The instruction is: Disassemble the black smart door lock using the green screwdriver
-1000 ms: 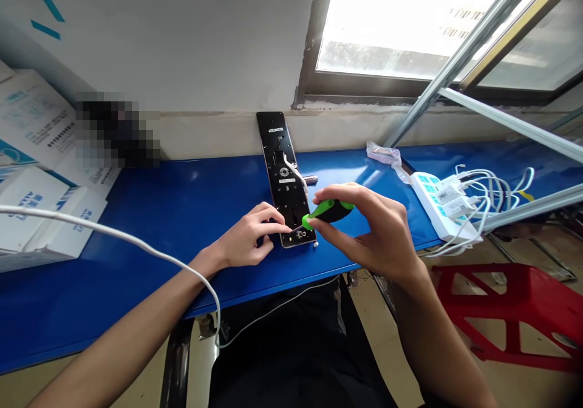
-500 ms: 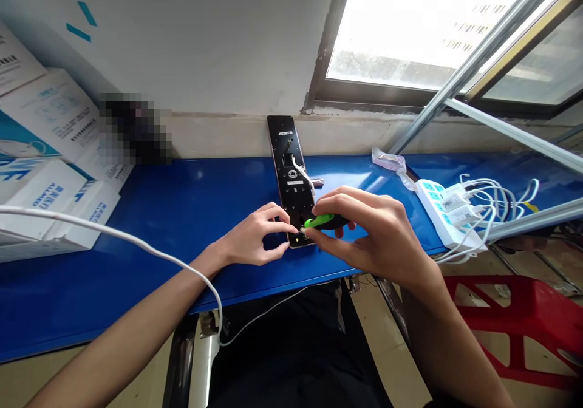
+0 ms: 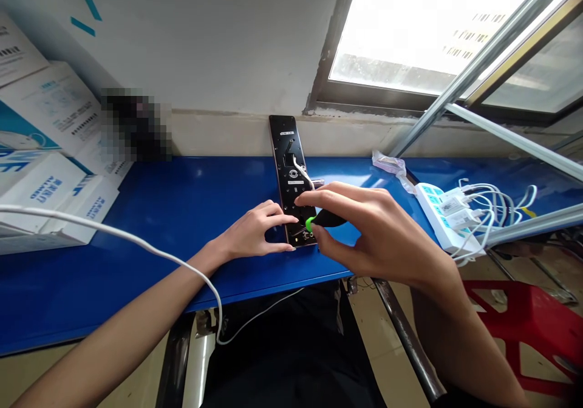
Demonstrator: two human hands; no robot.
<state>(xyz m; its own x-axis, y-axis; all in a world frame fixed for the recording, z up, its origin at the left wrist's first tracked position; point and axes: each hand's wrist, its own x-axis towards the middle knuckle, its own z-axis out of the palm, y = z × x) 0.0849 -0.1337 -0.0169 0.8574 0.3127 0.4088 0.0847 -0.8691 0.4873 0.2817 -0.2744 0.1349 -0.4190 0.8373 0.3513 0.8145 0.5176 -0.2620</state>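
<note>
A long black panel (image 3: pixel 289 180) lies on the blue table, its far end by the wall, with a white cable (image 3: pixel 302 172) running over it. My right hand (image 3: pixel 364 226) holds a green and black screwdriver (image 3: pixel 324 220) over the panel's near end; its tip is too small to make out clearly. At the near left edge of the panel, my left hand (image 3: pixel 257 231) has thumb and fingers apart, fingertips touching or just above the panel. A small metal cylinder (image 3: pixel 318 183) shows beside the panel's right side.
White boxes (image 3: pixel 54 195) are stacked on the left. A white power strip (image 3: pixel 444 220) with plugs and cables sits at the right, near a plastic bag (image 3: pixel 389 163) and metal frame bars. Another white cable (image 3: pixel 150 247) crosses above my left forearm. A red stool (image 3: pixel 532 329) stands lower right.
My right forefinger has stretched out over the panel, and the screwdriver has shifted slightly right. The left fingers are a little farther over the panel's near end. The view has shifted slightly.
</note>
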